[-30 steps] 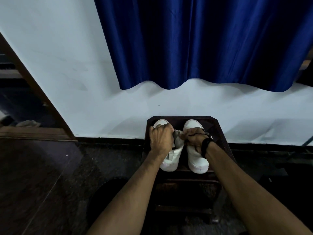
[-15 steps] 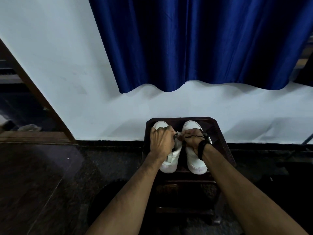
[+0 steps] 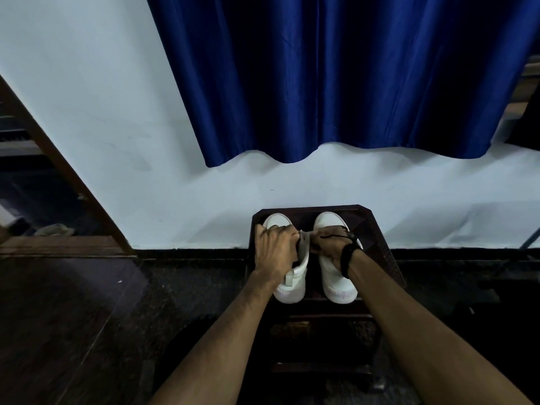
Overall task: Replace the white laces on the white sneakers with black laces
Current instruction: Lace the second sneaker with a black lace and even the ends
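The left hand (image 3: 274,247) is curling over the left white leather sneaker (image 3: 287,270) on the small dark wooden counter (image 3: 380,229), gripping its upper. The right hand (image 3: 328,244) is pinching a thin black lace (image 3: 333,236) above the right white sneaker (image 3: 336,276). Both sneakers are sitting near the counter's front edge.

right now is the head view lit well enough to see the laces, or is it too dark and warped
Head view: dim, bluish, with a wide-angle bend along the wall's base. The white sneakers stand out, but the hands cover the eyelets; only a thin black lace shows over the right hand.
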A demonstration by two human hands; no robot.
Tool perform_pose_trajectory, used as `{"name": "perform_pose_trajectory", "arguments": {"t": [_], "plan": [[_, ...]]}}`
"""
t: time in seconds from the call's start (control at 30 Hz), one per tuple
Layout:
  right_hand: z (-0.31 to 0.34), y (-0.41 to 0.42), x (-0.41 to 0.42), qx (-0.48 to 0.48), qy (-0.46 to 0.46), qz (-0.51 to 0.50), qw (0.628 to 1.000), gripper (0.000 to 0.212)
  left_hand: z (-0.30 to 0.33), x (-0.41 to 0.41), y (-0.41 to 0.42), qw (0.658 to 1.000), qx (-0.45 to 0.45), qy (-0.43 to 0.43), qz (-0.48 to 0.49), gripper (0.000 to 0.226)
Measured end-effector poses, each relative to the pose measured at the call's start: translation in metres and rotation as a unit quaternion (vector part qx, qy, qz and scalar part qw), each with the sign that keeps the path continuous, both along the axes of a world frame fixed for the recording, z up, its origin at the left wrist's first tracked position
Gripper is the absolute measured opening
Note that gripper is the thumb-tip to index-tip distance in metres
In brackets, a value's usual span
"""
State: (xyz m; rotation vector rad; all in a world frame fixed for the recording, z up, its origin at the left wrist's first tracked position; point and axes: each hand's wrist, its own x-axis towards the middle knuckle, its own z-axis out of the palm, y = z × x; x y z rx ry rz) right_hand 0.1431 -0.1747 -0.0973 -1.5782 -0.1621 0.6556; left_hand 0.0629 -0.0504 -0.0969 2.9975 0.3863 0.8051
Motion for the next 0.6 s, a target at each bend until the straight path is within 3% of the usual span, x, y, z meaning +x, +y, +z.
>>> {"name": "perform_pose_trajectory", "arguments": {"t": [0.03, 0.17, 0.23, 0.3, 0.43, 0.5, 0.6], "plan": [[0.002, 0.0, -0.002, -0.011, -0.016, 0.009, 1.0, 0.009, 0.0, 0.0, 0.0, 1.0, -0.002, -0.003, -0.003, 0.02], [0.001, 0.006, 0.006, -0.139, -0.111, 0.029, 0.984, 0.022, -0.001, 0.0, 0.0, 1.0, -0.013, -0.008, -0.004, 0.02], [0.007, 0.008, 0.003, -0.202, -0.165, 0.046, 0.964, 0.012, -0.002, 0.0, 0.001, 1.0, -0.023, -0.012, -0.005, 0.021], [0.014, 0.01, -0.003, -0.25, -0.213, 0.067, 0.942, 0.022, -0.002, -0.002, 0.0, 1.0, -0.027, -0.014, -0.007, 0.021], [0.019, 0.01, -0.005, -0.316, -0.24, 0.035, 0.917, 0.026, -0.006, -0.003, 0.002, 1.0, -0.026, -0.014, 0.005, 0.013], [0.017, 0.008, -0.001, -0.282, -0.218, -0.006, 0.934, 0.007, -0.007, -0.002, 0.003, 0.999, -0.028, -0.017, 0.006, 0.013], [0.005, 0.007, 0.002, -0.071, -0.089, -0.059, 0.992, 0.013, -0.008, -0.002, 0.003, 0.999, -0.03, -0.021, 0.002, 0.011]]}}
